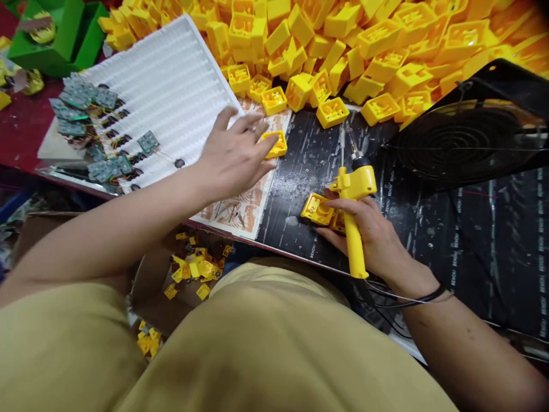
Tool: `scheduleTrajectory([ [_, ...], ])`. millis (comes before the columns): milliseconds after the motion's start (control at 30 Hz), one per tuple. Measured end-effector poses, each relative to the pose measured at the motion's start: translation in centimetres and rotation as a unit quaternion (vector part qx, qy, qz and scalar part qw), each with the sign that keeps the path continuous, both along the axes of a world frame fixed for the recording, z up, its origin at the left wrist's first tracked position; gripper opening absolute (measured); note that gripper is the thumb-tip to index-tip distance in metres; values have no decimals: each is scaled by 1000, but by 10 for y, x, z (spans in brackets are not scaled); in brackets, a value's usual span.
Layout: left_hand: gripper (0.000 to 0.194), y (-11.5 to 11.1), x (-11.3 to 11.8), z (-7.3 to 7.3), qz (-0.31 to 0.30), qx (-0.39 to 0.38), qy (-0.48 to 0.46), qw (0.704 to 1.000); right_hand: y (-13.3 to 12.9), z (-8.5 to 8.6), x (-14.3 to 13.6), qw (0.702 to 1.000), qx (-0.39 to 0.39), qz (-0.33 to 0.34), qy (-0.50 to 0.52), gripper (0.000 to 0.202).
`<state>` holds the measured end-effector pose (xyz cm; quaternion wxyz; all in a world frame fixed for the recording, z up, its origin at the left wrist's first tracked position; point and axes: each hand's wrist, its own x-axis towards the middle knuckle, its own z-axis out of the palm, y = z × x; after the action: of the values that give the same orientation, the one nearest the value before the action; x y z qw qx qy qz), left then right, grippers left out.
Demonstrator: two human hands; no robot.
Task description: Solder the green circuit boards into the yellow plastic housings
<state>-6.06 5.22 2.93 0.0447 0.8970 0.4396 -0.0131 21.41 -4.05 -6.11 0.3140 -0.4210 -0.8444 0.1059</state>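
A: Left hand (pixel 234 154)? Pose first

B: Forearm comes in from 8 o'clock, stretched across the desk (pixel 429 240). Palm down, wrist flat, fingers (pixel 251 123) long and slightly spread, tips on a small yellow housing (pixel 277 143) lying on a printed paper sheet (pixel 240 209). Touching it, not clamped round it

A: Right hand (pixel 364 229)?

B: Arm enters from 4 o'clock, black band (pixel 429 296) on the wrist. Fingers wrapped shut round the handle of a yellow soldering iron (pixel 355 206), tip pointing to 12 o'clock, handle down to 6. Same hand's fingertips press on a yellow square part (pixel 316 209) at 9 o'clock of the iron, flat on the black mat (pixel 309 166)

A: Where's the housing relative to the rest?

B: Just at 3 o'clock of the white ribbed tray (pixel 171 86), at 10 o'clock from the right hand, well apart from it. Big heap of yellow housings (pixel 364 40) at 12 o'clock, nearest ones close by

A: Anything else?

B: Small grey circuit boards (pixel 86 114) on the tray's 9 o'clock edge, green box (pixel 60 34) at 10 o'clock corner, black fan grille (pixel 467 137) at 2 o'clock. Yellow scraps in a cardboard box (pixel 193 274) under the desk edge, yellow clothing at 6
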Motion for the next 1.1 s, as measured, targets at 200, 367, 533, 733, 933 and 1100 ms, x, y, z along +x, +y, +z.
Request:
scheduleTrajectory([
  [200,45,12,59,-36,-27,26,120,992,-3,4,9,1000,-11,1,-11,54],
  [367,69,-39,43,-22,-80,-82,56,992,-13,11,24,999,-31,-6,-21,44],
  [533,60,-35,25,-18,-135,-121,53,982,-9,15,26,999,6,-12,-40,46],
  [733,43,-29,27,-33,-84,-54,37,994,5,15,9,998,60,12,-33,58],
  [933,59,-41,13,-25,-32,-82,-8,996,6,10,-8,997,66,48,-15,62],
  [1100,45,-21,-93,16,169,60,105,978,-6,17,0,999,42,-10,1,76],
])
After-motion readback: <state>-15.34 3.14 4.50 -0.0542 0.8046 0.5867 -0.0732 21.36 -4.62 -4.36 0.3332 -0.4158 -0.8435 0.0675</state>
